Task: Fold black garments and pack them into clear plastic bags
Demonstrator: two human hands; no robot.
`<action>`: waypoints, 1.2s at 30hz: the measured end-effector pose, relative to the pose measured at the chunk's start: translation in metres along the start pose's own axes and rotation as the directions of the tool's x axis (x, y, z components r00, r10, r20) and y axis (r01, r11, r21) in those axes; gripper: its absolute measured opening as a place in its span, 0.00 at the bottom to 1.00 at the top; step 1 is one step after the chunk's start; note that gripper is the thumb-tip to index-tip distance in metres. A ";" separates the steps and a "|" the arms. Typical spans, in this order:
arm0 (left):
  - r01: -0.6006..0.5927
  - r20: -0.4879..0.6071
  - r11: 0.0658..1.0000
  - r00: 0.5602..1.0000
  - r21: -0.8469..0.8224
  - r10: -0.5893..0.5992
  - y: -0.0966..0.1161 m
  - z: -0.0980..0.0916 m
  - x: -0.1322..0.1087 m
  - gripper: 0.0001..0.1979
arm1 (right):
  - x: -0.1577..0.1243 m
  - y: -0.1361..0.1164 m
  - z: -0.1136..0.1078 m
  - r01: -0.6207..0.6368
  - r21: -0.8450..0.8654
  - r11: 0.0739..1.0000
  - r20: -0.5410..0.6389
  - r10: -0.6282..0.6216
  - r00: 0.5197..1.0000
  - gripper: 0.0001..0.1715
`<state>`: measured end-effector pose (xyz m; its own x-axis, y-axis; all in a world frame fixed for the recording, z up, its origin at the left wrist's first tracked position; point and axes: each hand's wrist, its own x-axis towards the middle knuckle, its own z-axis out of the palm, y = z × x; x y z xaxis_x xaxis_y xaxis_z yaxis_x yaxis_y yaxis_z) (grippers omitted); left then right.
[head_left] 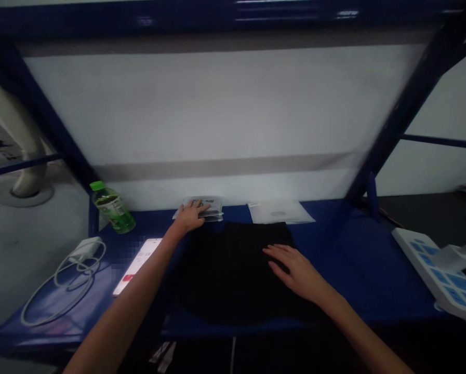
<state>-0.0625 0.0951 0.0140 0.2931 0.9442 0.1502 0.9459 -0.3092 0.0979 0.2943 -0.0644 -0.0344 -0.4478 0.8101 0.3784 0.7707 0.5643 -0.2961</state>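
A folded black garment (pixel 233 270) lies flat on the blue shelf (pixel 357 270) in front of me. My right hand (pixel 295 270) rests on its right part, fingers stretched out and flat, holding nothing. My left hand (pixel 189 215) reaches to the back of the shelf and lies on a small stack of clear plastic bags (pixel 207 206) by the white wall, fingers extended over the top bag. A second flat clear bag (pixel 279 211) lies to the right of that stack, behind the garment.
A green-capped drink bottle (pixel 111 208) leans at the back left. A phone with a lit screen (pixel 139 262) and a white charger with coiled cable (pixel 71 270) lie on the left. A white power strip (pixel 439 272) sits on the right. Blue frame posts flank the shelf.
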 end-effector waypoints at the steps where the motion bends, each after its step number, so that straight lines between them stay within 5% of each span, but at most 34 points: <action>1: -0.001 -0.013 1.000 1.000 -0.006 0.001 0.007 -0.004 -0.003 0.36 | 0.000 0.000 0.000 -0.007 0.005 1.000 0.008 0.007 1.000 0.22; 5: -0.166 -0.084 0.978 0.984 -0.128 0.156 0.050 -0.016 -0.036 0.36 | 0.001 0.001 -0.002 -0.042 0.039 0.998 0.030 0.041 0.999 0.21; 8: -0.306 -0.003 0.913 0.948 -0.270 0.317 0.081 -0.017 -0.075 0.31 | 0.003 0.001 -0.006 -0.069 0.074 0.995 0.063 0.064 0.996 0.22; 13: -0.311 0.138 0.906 0.922 -0.288 0.361 0.099 0.000 -0.117 0.32 | 0.010 -0.008 -0.010 -0.080 0.060 0.995 0.129 0.071 0.989 0.31; 19: -0.312 0.115 0.915 0.930 -0.256 0.350 0.094 0.015 -0.120 0.31 | 0.014 -0.011 -0.006 -0.100 0.066 0.993 0.307 0.076 0.949 0.38; 36: -0.314 0.097 0.913 0.932 -0.261 0.348 0.097 0.014 -0.121 0.31 | 0.013 -0.008 -0.002 -0.098 0.068 0.993 0.318 0.071 0.945 0.37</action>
<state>-0.0042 -0.0472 -0.0088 0.6160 0.7838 0.0787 0.7354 -0.6080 0.2993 0.2835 -0.0585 -0.0255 -0.5127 0.8566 0.0577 0.7781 0.4920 -0.3905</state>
